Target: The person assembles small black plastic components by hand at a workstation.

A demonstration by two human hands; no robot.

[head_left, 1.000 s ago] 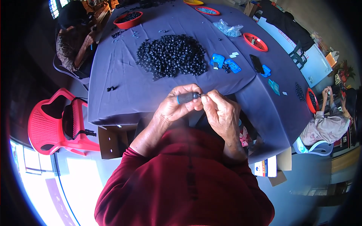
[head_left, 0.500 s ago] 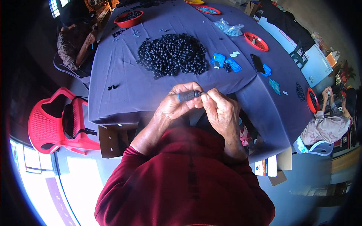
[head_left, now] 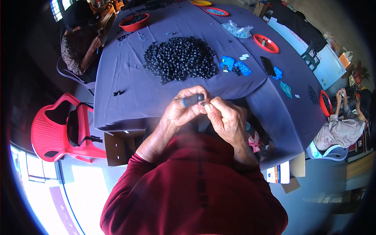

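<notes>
My left hand (head_left: 184,106) is raised in front of the table's near edge, fingers closed. A dark sleeve with a blue rim (head_left: 190,100) covers one of its fingers. At that finger's end sits a small round black piece (head_left: 201,97), similar to the pieces in the heap. My right hand (head_left: 226,117) is close beside it, thumb and forefinger pinched on a tiny dark bit (head_left: 203,103) whose kind I cannot make out. Beyond both hands lies a large heap of small round black pieces (head_left: 179,58) on the dark tablecloth (head_left: 121,82).
Blue plastic cases (head_left: 243,68) and a black phone (head_left: 268,65) lie right of the heap. Farther off are a red tray (head_left: 266,43), a clear bag (head_left: 238,30) and a red bowl (head_left: 134,26). A red chair (head_left: 58,127) stands left. Two people sit at the table's sides.
My right fingertips have drawn slightly down and away from the black piece at my left fingers. The tiny bit in the pinch now shows. The view has shifted a little.
</notes>
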